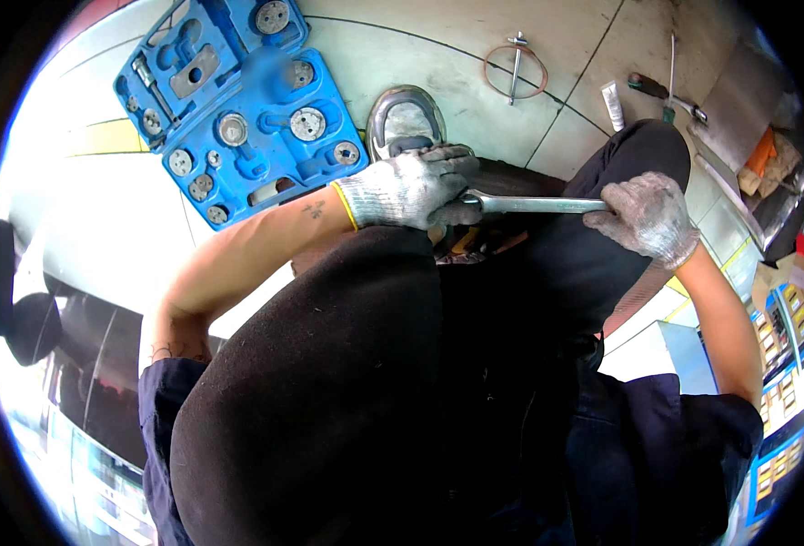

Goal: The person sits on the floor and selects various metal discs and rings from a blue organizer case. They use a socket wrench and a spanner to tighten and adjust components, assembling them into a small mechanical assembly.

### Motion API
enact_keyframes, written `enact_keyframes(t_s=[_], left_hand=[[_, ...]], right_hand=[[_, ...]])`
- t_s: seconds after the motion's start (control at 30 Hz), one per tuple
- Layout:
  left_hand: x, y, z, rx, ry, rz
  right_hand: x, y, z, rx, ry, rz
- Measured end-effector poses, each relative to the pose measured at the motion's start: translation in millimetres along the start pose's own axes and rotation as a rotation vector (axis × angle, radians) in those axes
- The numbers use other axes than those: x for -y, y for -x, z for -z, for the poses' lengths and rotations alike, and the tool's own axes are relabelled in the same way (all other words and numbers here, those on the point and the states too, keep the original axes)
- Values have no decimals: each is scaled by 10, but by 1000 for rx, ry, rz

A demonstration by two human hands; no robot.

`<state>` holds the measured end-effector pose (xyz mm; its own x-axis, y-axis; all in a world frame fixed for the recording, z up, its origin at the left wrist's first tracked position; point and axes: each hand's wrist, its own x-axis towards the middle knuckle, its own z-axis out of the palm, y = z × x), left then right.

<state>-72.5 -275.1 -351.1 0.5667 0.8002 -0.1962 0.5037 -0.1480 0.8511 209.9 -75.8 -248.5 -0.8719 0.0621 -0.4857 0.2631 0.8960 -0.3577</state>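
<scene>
A long chrome wrench (pixel 538 204) lies level across the gap between my knees. My right hand (pixel 648 218), in a grey-white work glove, is closed around its right end. At the other end, my left hand (pixel 411 187), in a similar glove with a yellow cuff, rests over the wrench's head with the thumb curled below it. What the wrench's head sits on is hidden by the left glove and my dark trousers. Just beyond the left hand is a grey, rounded thing with a shiny rim (pixel 407 118); its kind is unclear.
An open blue tool case (pixel 256 150) with several round metal adapters lies at far left. On the tiled floor are a metal T-bar (pixel 515 73) with a reddish ring, a white tube (pixel 613 105) and a screwdriver (pixel 671 77). Parts boxes (pixel 788 318) stand at right.
</scene>
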Motion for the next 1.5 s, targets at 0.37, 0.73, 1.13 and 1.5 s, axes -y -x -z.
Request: enact_keyframes(t_s=[0.37, 0.73, 1.13, 1.5], left_hand=[[-164, 57, 246, 140, -374, 200], [-212, -180, 402, 184, 106, 658], [-159, -267, 83, 192, -89, 387], [-260, -232, 172, 360, -21, 505]], right_hand=[[174, -61, 225, 68, -65, -106], [153, 104, -167, -175, -55, -121], [48, 161, -26, -110, 40, -30], [303, 77, 416, -4, 138, -23]])
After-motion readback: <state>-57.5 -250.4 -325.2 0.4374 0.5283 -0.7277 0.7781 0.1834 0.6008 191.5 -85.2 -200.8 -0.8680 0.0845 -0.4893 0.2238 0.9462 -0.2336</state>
